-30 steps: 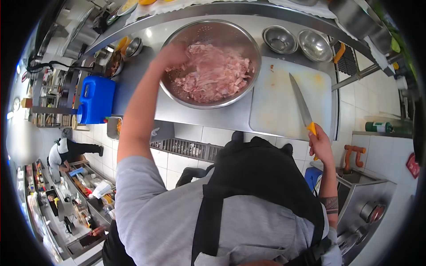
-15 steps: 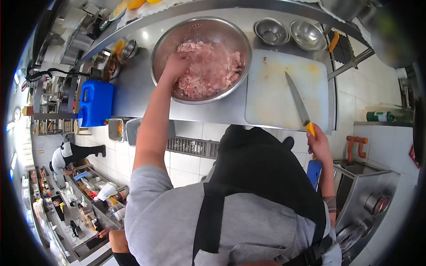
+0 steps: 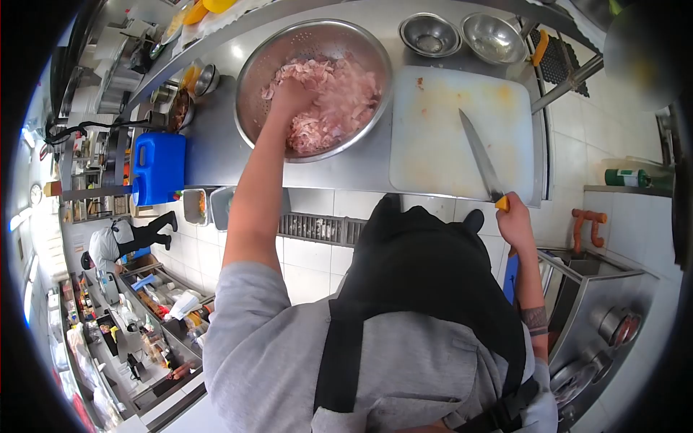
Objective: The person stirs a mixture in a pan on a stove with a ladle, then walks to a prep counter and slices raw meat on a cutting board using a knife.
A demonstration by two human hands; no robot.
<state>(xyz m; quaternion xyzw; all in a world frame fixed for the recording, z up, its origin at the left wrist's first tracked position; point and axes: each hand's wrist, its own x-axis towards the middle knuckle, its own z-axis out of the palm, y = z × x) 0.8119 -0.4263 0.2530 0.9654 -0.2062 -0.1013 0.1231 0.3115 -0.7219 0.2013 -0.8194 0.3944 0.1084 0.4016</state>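
Gripping a long steel knife with yellow handle (image 3: 479, 154): my right hand (image 3: 515, 221) is clenched round it, blade over the white rectangular cutting board (image 3: 426, 148). Left hand (image 3: 293, 99) in pale-pink chopped raw meat (image 3: 350, 90), inside the round perforated steel colander (image 3: 261, 66); fingers buried, can't tell their grip. Grey stainless-steel table (image 3: 213, 162) underneath. White-tiled floor (image 3: 312, 258), slotted metal drain (image 3: 314, 228) below.

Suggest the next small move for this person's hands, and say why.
Probably the left hand should gather some meat pieces and carry them to the cutting board. That hand is among the pieces in the perforated bowl, the board lies beside the bowl, and the right hand holds the knife with its blade over the board.
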